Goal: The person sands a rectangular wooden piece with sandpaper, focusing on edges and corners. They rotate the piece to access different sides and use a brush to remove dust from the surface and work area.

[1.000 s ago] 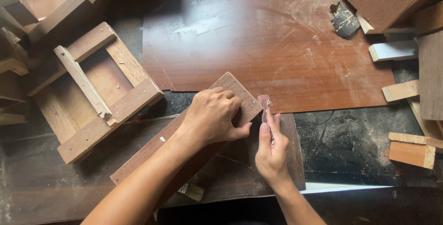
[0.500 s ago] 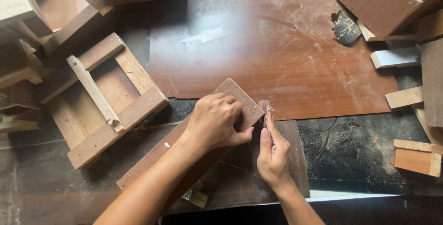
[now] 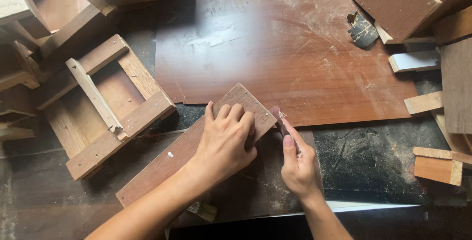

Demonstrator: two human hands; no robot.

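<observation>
A long brown wooden board [image 3: 162,164] lies slanted across the dark bench. My left hand [image 3: 227,139] presses flat on its upper end, fingers spread. My right hand [image 3: 296,164] is beside the board's right edge, fingers pinched on a small folded piece of sandpaper [image 3: 282,120] that touches the board's corner. Pale dust lies around both hands.
A large reddish-brown sheet [image 3: 275,48] covers the bench behind the hands. A wooden frame with nailed slats [image 3: 105,105] sits at the left among stacked timber. Wood offcuts [image 3: 437,166], a brown box [image 3: 393,4] and a dark scrap [image 3: 363,29] lie at the right.
My hands stay on the board and sandpaper; the right hand has shifted slightly along the board's edge. The view has drifted a little to the right.
</observation>
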